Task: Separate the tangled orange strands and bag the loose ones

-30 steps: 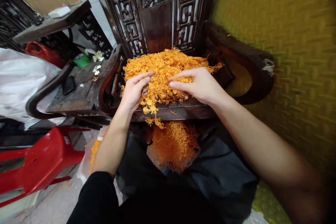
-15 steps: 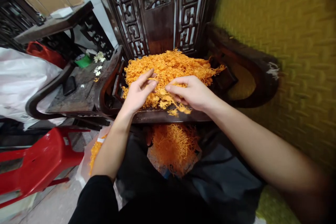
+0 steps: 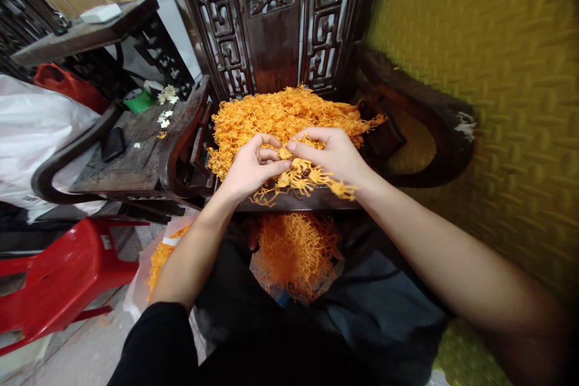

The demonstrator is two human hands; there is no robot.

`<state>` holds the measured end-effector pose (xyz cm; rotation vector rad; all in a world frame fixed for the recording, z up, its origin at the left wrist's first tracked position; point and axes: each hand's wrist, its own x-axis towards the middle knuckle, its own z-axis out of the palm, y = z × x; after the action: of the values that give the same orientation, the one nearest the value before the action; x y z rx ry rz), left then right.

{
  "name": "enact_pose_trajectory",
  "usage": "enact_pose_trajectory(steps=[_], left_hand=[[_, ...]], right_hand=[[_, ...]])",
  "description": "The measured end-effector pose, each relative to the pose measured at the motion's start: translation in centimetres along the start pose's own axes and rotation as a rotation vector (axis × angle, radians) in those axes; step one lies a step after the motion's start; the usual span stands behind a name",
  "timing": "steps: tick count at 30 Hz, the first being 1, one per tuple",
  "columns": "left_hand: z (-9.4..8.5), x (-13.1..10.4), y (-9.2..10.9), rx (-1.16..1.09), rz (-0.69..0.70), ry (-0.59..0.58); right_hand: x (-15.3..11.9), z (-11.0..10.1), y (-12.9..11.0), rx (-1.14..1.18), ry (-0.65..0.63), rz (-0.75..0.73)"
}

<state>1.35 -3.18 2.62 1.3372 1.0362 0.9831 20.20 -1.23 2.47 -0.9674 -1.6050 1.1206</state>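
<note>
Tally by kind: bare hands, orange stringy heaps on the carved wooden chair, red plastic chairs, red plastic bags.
Bare left hand and right hand: 2
Orange stringy heap on carved dark wooden chair: 1
Red plastic chair: 1
Red plastic bag: 1
Total: 5

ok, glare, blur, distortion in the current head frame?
Head view: bright highlights on the glossy red plastic chair; yellow textured surface at right soft; bare right forearm stretched and blurred toward the dark right edge, likely wide-lens distortion; frilly orange strand mid-frame fairly clear.
</note>
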Motion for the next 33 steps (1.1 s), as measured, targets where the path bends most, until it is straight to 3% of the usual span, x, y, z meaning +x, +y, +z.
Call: enact_pose_trajectory(steps=[4, 8, 10, 14, 16, 22, 26, 28, 31, 33], left_hand=[[0.2, -0.2, 0.2, -0.023, 0.004, 0.012], [0.8, -0.3, 0.1, 0.136, 0.023, 0.071], [1.1, -0.5, 0.3, 0.259, 0.049, 0.1], [1.4, -0.3, 1.0, 0.281, 0.04, 0.087], [1.2, 0.0, 1.2, 0.227, 0.001, 0.065], [0.6, 0.9, 0.6, 0.279, -0.002, -0.131], [1.0, 0.8, 0.8, 0.276, 0.039, -0.145], [1.3, 0.1, 1.2, 0.247, -0.019, -0.209], [1.6, -1.0, 1.5, 0.24, -0.082, -0.377], [1.4, -1.0, 1.1, 0.257, -0.022, -0.275]], right_hand=[[-0.1, -0.6, -0.2, -0.072, 0.036, -0.054], [-0.4, -0.8, -0.3, -0.13, -0.118, -0.036], [-0.5, -0.7, 0.0, -0.153, -0.128, -0.002], [-0.1, -0.5, 1.2, -0.074, 0.239, 0.022], [0.3, -0.6, 1.7, -0.019, 0.351, 0.006], [0.5, -0.4, 1.4, 0.066, 0.239, -0.034], [0.4, -0.1, 1.4, 0.087, 0.216, 0.017], [1.1, -0.8, 1.8, 0.175, 0.332, 0.108], [2.6, -3.3, 2.3, 0.395, 0.624, 0.176], [3.2, -4.9, 2.3, 0.454, 0.672, 0.138]])
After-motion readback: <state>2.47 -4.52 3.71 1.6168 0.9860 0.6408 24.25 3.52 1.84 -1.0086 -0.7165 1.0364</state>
